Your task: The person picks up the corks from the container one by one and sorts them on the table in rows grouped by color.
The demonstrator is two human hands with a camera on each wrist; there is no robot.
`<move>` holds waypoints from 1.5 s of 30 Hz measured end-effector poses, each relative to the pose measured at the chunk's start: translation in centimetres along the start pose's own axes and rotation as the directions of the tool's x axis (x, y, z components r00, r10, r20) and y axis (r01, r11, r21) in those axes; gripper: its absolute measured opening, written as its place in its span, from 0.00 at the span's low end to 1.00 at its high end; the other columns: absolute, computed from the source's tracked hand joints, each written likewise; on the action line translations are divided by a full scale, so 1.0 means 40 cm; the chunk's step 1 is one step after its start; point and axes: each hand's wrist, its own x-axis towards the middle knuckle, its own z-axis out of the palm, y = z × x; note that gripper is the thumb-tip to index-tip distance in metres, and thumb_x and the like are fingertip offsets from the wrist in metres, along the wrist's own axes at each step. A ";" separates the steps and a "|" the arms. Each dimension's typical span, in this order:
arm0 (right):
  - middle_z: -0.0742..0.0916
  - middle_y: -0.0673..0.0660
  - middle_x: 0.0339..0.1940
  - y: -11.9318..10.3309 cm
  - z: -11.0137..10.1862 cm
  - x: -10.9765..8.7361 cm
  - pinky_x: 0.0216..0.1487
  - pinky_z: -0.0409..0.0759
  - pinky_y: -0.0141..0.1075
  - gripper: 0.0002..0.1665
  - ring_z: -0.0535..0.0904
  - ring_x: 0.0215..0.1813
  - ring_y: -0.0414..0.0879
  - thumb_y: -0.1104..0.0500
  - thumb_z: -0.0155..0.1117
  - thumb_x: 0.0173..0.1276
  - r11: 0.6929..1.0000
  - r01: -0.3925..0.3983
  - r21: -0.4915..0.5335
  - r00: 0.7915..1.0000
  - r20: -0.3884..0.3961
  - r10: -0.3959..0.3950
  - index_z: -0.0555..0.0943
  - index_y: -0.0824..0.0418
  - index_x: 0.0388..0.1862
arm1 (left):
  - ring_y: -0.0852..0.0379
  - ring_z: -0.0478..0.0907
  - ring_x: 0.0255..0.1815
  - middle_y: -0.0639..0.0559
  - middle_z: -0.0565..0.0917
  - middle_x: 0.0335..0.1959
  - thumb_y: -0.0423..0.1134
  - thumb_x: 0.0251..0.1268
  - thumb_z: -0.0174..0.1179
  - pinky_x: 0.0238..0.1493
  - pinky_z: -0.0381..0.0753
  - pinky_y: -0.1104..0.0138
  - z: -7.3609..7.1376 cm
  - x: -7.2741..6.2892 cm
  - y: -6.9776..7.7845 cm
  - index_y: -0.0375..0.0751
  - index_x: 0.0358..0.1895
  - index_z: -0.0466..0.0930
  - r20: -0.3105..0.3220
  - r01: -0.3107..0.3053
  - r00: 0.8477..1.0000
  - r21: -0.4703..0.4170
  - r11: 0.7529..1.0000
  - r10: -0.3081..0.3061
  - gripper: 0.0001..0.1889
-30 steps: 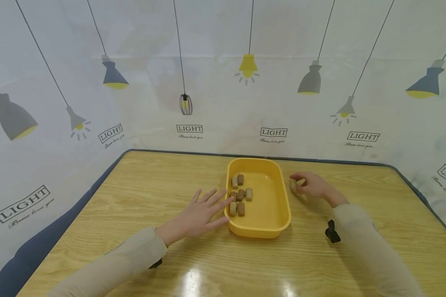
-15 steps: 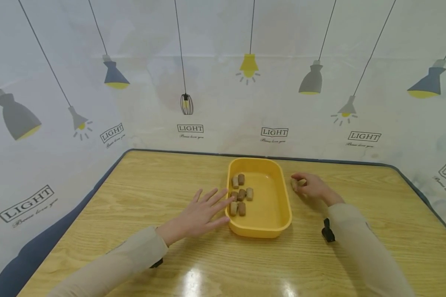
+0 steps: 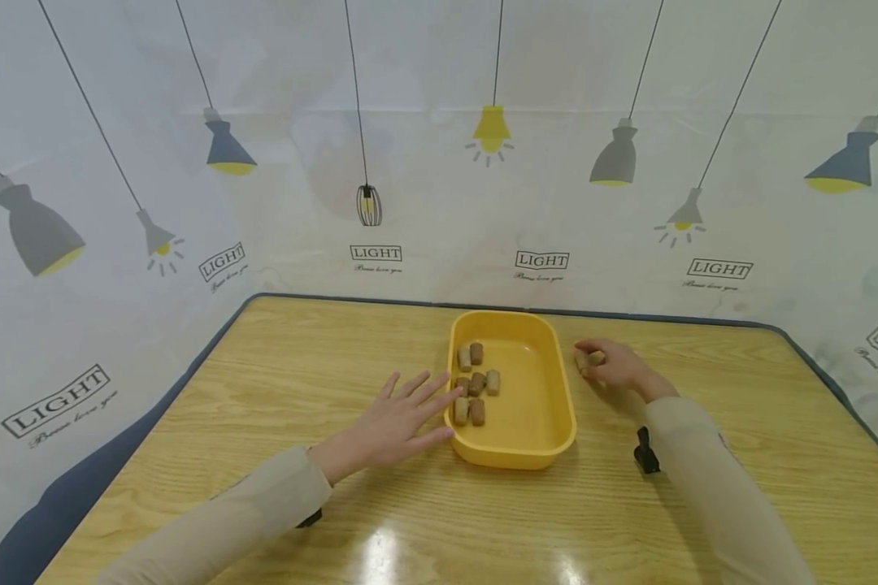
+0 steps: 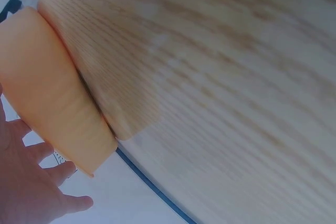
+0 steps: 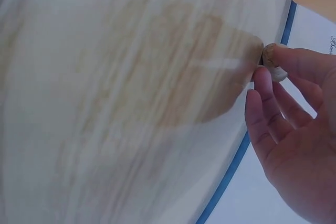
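Head view: my left hand spreads at the nine o'clock rim of a yellow rounded plastic tray; my right hand pinches a small tan cylinder, outside at two o'clock.

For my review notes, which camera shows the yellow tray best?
The head view: it shows the yellow tray nearly whole from above, with the small blocks inside. The left wrist view shows just its outer side; the right wrist view, only a piece at the top right corner.
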 end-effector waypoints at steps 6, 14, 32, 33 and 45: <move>0.70 0.74 0.54 -0.015 -0.021 -0.014 0.42 0.71 0.50 0.30 0.74 0.44 0.62 0.64 0.57 0.59 1.000 -0.006 0.014 1.000 -0.022 0.007 0.64 0.74 0.59 | 0.48 0.45 0.67 0.49 0.50 0.68 0.63 0.65 0.28 0.58 0.42 0.43 0.000 0.001 0.001 0.53 0.69 0.48 0.001 -0.002 1.000 0.001 1.000 0.002 0.32; 0.73 0.73 0.51 -0.069 -0.080 -0.018 0.39 0.73 0.47 0.25 0.76 0.39 0.59 0.63 0.54 0.63 0.998 0.058 0.012 0.992 -0.114 -0.056 0.66 0.73 0.57 | 0.49 0.42 0.67 0.50 0.48 0.69 0.63 0.65 0.27 0.59 0.39 0.44 -0.003 0.001 0.003 0.57 0.70 0.43 0.028 0.018 0.999 -0.001 1.000 -0.018 0.32; 0.78 0.61 0.49 -0.318 -0.104 0.075 0.42 0.73 0.43 0.25 0.75 0.40 0.50 0.55 0.58 0.63 0.983 0.180 0.032 0.982 -0.058 -0.178 0.70 0.62 0.57 | 0.46 0.46 0.66 0.49 0.49 0.69 0.63 0.65 0.26 0.58 0.42 0.43 -0.003 0.002 0.002 0.56 0.70 0.43 0.019 0.003 1.000 0.011 1.000 -0.004 0.32; 0.78 0.61 0.49 -0.328 -0.101 0.080 0.43 0.73 0.43 0.25 0.75 0.41 0.50 0.54 0.58 0.62 0.983 0.179 0.035 0.983 -0.051 -0.177 0.70 0.62 0.57 | 0.45 0.46 0.66 0.49 0.49 0.69 0.63 0.65 0.27 0.58 0.42 0.43 -0.004 0.001 0.002 0.57 0.70 0.43 0.018 0.002 1.000 0.009 1.000 -0.003 0.32; 0.77 0.65 0.50 -0.385 -0.031 0.131 0.46 0.72 0.44 0.25 0.74 0.47 0.55 0.56 0.59 0.62 0.973 0.211 0.098 0.977 0.006 -0.213 0.70 0.66 0.56 | 0.46 0.46 0.67 0.50 0.48 0.69 0.64 0.64 0.26 0.58 0.40 0.43 -0.002 0.003 0.002 0.53 0.69 0.47 0.031 0.012 0.999 -0.023 1.000 -0.012 0.33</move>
